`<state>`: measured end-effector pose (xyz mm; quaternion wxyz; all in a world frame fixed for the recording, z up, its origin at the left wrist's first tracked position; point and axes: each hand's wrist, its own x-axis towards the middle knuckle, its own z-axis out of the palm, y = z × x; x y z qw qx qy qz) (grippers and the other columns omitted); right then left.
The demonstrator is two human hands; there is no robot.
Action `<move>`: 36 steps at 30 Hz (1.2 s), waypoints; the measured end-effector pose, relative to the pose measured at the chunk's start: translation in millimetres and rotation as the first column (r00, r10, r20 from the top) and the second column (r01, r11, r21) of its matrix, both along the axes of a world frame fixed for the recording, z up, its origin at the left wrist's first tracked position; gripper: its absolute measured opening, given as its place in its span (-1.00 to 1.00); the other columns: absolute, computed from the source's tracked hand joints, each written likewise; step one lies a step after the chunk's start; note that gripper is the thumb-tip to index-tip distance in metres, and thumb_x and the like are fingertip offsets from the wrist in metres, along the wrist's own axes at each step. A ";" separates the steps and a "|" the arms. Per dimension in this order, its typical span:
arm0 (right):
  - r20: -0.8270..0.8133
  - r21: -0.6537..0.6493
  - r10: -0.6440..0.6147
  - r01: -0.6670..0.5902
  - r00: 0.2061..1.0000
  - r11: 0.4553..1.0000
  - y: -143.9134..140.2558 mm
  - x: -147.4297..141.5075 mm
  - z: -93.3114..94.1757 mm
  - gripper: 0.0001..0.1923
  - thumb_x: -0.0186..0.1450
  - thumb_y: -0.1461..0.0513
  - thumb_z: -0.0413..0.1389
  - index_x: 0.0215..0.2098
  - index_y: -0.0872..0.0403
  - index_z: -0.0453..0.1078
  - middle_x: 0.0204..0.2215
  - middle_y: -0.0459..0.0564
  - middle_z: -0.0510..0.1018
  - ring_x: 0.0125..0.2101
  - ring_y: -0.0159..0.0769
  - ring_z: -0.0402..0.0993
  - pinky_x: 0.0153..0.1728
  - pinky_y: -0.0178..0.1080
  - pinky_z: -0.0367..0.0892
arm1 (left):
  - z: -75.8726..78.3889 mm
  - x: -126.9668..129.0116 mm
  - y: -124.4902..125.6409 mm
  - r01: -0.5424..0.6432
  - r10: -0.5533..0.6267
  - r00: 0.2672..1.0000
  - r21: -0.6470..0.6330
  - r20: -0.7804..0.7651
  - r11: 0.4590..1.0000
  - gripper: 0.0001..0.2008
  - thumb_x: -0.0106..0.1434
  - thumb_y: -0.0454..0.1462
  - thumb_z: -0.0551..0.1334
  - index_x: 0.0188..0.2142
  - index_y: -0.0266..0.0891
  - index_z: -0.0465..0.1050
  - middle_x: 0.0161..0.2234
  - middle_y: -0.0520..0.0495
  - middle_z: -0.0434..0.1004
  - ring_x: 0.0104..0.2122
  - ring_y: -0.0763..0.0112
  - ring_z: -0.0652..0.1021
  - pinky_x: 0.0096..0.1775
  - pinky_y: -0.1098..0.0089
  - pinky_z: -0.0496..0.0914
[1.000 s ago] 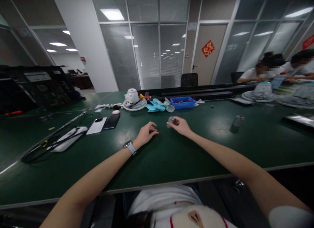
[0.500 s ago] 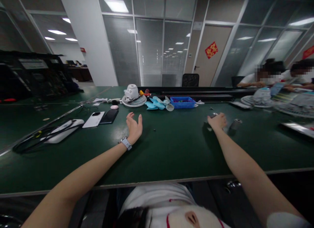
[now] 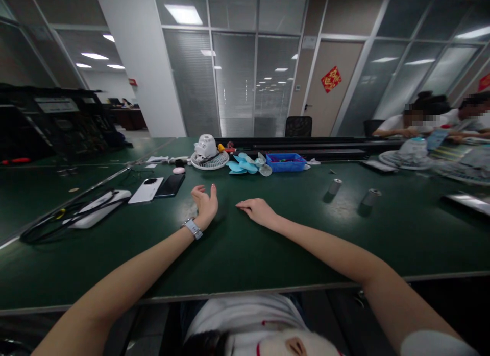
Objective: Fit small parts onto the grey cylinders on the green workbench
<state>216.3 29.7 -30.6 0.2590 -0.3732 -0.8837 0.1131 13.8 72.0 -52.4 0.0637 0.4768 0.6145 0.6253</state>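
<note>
My left hand (image 3: 205,209) rests on its side on the green table, palm inward, fingers loosely curled and thumb raised, with nothing in it. A watch with a pale strap (image 3: 192,228) is on that wrist. My right hand (image 3: 259,212) is low over the middle of the table, thumb and fingers pinched together and pointing left. Its fingertips cover the spot where a tiny dark piece lay; whether they grip it is hidden. Right of it stand two grey metal cylinders, a nearer-to-hand one (image 3: 335,186) and another (image 3: 371,197), apart from each other.
Behind my hands are a white fan part (image 3: 206,147), light-blue fan blades (image 3: 243,164) and a blue tray (image 3: 285,163). Two phones (image 3: 146,190) and a white case with black cables (image 3: 99,209) lie left. People (image 3: 417,123) sit at the far right.
My right hand has left the metal cylinder at the right, which now stands free, and moved left to the middle with fingers pinched. My left hand has shifted slightly down and left.
</note>
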 end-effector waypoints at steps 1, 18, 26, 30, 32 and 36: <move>-0.012 0.007 -0.008 0.008 1.000 1.000 1.4 5.5 0.5 -0.64 0.34 0.36 0.04 0.01 -0.01 0.54 -0.03 -0.05 0.60 -0.01 -0.25 0.52 0.09 -0.14 0.35 | -0.1 0.1 0.1 0.006 -0.006 1.000 -0.001 -0.005 1.000 -0.66 0.26 -0.15 0.21 -0.13 -0.19 0.08 -0.10 -0.12 0.17 -0.05 0.24 0.38 0.10 0.06 0.26; -0.195 0.259 -0.867 0.877 0.459 0.406 55.2 288.1 29.0 -0.68 0.29 0.11 0.12 -0.08 0.04 0.58 -0.30 0.09 0.64 -0.33 -0.16 0.50 -0.30 -0.21 0.27 | 2.6 3.9 -3.2 0.010 -0.010 1.000 0.000 -0.009 1.000 -0.69 0.24 -0.15 0.23 -0.19 -0.17 0.09 -0.17 -0.10 0.19 -0.08 0.20 0.39 0.07 0.04 0.28; -0.173 0.207 -0.936 0.941 0.305 0.269 56.4 281.1 27.9 -0.69 0.34 0.13 0.05 -0.10 0.01 0.58 -0.26 0.17 0.62 -0.30 -0.08 0.48 -0.28 -0.13 0.26 | 3.2 3.8 -4.8 0.033 -0.034 0.999 -0.026 -0.035 0.999 -0.70 0.26 -0.14 0.22 -0.19 -0.17 0.10 -0.17 -0.09 0.20 -0.08 0.20 0.40 0.07 0.02 0.29; -0.166 0.172 -0.942 0.949 0.293 0.265 56.1 284.9 26.4 -0.68 0.32 0.11 0.06 -0.07 0.00 0.56 -0.24 0.19 0.61 -0.28 -0.02 0.49 -0.26 -0.09 0.28 | 2.0 3.0 -4.3 0.040 -0.041 0.998 -0.020 -0.039 0.999 -0.69 0.25 -0.13 0.22 -0.18 -0.17 0.11 -0.17 -0.09 0.20 -0.08 0.19 0.40 0.06 0.02 0.30; -0.179 0.161 -0.940 0.951 0.291 0.264 56.6 285.6 25.9 -0.67 0.31 0.11 0.07 -0.05 0.01 0.55 -0.24 0.19 0.61 -0.27 -0.01 0.49 -0.26 -0.09 0.28 | 1.8 2.8 -4.1 0.046 -0.047 0.998 -0.021 -0.037 0.999 -0.69 0.25 -0.12 0.22 -0.18 -0.18 0.11 -0.17 -0.09 0.20 -0.08 0.19 0.40 0.06 0.02 0.30; -0.206 0.185 -0.928 0.944 0.310 0.274 57.0 284.8 24.9 -0.64 0.33 0.13 0.03 -0.01 0.04 0.52 -0.24 0.19 0.60 -0.25 -0.03 0.49 -0.24 -0.10 0.28 | 1.1 2.2 -3.1 0.047 -0.047 0.999 -0.015 -0.024 0.999 -0.69 0.24 -0.12 0.24 -0.19 -0.17 0.12 -0.18 -0.07 0.19 -0.08 0.19 0.40 0.07 0.01 0.29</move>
